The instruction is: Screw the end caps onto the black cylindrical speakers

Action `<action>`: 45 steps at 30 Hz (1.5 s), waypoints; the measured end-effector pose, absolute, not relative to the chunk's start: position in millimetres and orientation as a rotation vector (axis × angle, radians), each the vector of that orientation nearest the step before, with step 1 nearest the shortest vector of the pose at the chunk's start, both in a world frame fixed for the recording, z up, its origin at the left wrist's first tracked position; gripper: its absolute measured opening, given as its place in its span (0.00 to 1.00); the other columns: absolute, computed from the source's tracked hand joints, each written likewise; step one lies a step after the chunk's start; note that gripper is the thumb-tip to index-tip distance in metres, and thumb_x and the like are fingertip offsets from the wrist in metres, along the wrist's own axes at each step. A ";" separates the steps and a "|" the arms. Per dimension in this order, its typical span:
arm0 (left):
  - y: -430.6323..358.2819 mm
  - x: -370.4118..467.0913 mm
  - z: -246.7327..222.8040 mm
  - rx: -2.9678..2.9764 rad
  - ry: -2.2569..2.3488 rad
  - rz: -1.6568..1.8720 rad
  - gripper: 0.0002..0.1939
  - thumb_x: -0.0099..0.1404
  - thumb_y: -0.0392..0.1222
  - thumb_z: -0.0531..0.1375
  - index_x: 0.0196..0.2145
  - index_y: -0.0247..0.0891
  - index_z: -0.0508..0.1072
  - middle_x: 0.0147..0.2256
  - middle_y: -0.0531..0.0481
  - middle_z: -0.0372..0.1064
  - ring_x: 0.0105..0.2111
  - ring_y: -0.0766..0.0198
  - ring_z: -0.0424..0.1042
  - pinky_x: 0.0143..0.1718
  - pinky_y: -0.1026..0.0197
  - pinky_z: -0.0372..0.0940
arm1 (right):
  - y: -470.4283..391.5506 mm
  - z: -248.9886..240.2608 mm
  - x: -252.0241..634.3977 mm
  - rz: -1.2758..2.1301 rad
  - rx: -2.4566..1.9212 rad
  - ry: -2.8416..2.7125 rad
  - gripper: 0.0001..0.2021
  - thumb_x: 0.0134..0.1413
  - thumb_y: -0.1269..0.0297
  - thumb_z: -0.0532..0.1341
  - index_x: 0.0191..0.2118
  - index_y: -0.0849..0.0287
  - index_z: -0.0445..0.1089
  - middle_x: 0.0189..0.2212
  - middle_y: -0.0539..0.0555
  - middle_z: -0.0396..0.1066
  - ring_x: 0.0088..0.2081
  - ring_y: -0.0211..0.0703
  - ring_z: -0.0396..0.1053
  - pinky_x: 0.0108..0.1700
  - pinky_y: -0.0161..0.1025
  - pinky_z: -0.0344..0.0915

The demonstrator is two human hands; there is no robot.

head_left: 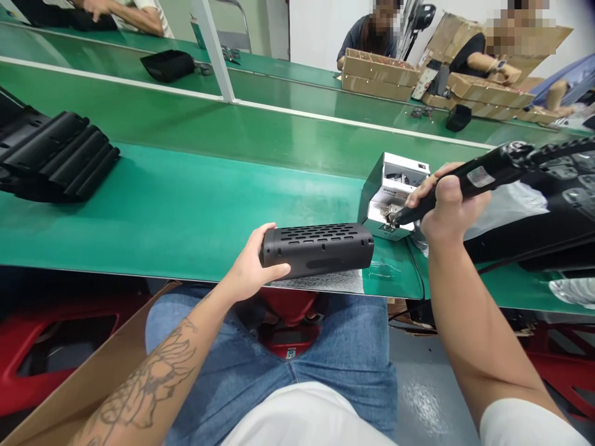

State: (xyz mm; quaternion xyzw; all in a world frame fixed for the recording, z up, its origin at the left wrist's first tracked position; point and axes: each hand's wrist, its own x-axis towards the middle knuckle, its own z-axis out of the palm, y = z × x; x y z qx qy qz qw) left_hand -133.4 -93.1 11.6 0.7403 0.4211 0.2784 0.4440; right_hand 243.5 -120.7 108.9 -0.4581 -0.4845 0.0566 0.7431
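Note:
A black slotted housing lies near the front edge of the green bench, partly over a sheet of bubble wrap. My left hand grips its left end, thumb along the near side and fingers behind. My right hand is wrapped around a black electric screwdriver, which is held slantwise with its tip down to the left. That tip reaches the front opening of a white and grey screw feeder box; whether it touches a screw is too small to tell.
Several black housings are stacked at the left. Plastic bags and dark parts lie at the right, with a cable running off the bench. Beyond the white rail, people work beside cardboard boxes.

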 end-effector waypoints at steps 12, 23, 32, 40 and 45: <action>-124.4 -67.5 78.3 2.821 1.038 0.565 0.32 0.61 0.37 0.61 0.64 0.27 0.70 0.64 0.28 0.65 0.64 0.37 0.65 0.70 0.36 0.52 | -179.1 145.1 200.8 0.242 -0.989 -0.964 0.14 0.42 0.44 0.72 0.30 0.46 0.79 0.17 0.49 0.65 0.15 0.47 0.62 0.18 0.49 0.61; -126.9 -34.6 76.9 2.852 1.092 0.472 0.27 0.63 0.49 0.61 0.57 0.32 0.71 0.65 0.29 0.65 0.60 0.37 0.66 0.62 0.37 0.58 | -241.8 167.0 187.1 0.465 -0.886 -1.202 0.15 0.48 0.48 0.76 0.39 0.48 0.83 0.20 0.52 0.72 0.16 0.52 0.68 0.21 0.56 0.69; -134.0 -34.5 74.1 2.864 1.075 0.420 0.31 0.62 0.47 0.62 0.60 0.32 0.68 0.64 0.30 0.65 0.61 0.37 0.66 0.64 0.38 0.58 | -246.1 157.4 171.8 0.547 -0.809 -1.157 0.16 0.52 0.50 0.74 0.43 0.55 0.82 0.24 0.52 0.73 0.19 0.50 0.70 0.22 0.52 0.69; -135.3 -34.2 73.5 2.880 1.063 0.429 0.32 0.60 0.50 0.66 0.58 0.33 0.68 0.62 0.30 0.66 0.59 0.37 0.67 0.63 0.38 0.59 | -246.9 161.2 182.7 0.627 -0.789 -1.292 0.14 0.57 0.57 0.70 0.47 0.54 0.82 0.25 0.55 0.73 0.20 0.51 0.71 0.22 0.55 0.70; -136.6 -33.5 71.4 2.883 1.081 0.432 0.31 0.62 0.50 0.64 0.59 0.32 0.68 0.61 0.31 0.66 0.60 0.38 0.66 0.64 0.38 0.58 | -250.2 175.6 204.8 0.784 -0.861 -1.485 0.16 0.58 0.58 0.71 0.52 0.48 0.82 0.30 0.57 0.77 0.27 0.58 0.77 0.30 0.65 0.76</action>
